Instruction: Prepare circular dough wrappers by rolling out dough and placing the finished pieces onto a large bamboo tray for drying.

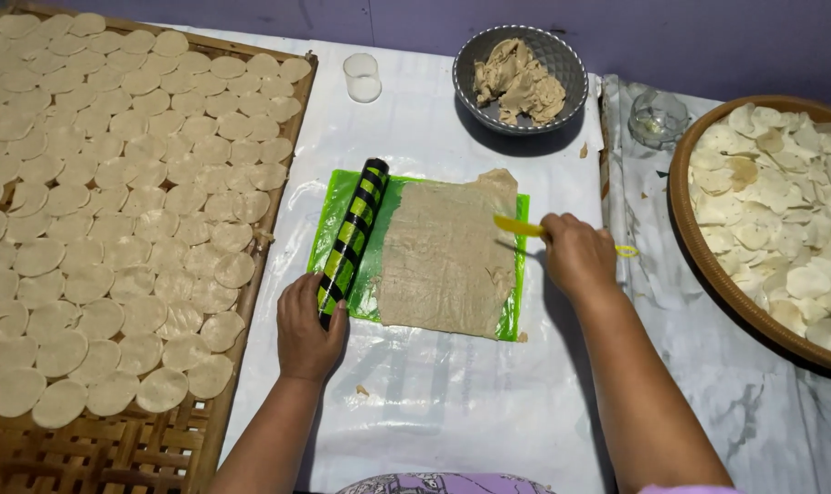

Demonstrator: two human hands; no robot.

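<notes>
Gripping the black-and-green striped rolling pin (351,240) by its near end, left hand (307,331) rests beside thin beige dough sheet (444,252) on green plastic, while right hand (578,256) clutches a yellow plastic knife (518,226) whose careless drag could tear it

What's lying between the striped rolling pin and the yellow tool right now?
In the head view, the thin rolled dough sheet on the green plastic lies between the striped rolling pin, held by the left hand, and the yellow tool in the right hand.

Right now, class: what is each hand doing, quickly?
Left hand: closed on the end of the striped rolling pin.
Right hand: closed, holding a yellow tool over the dough sheet.
</notes>
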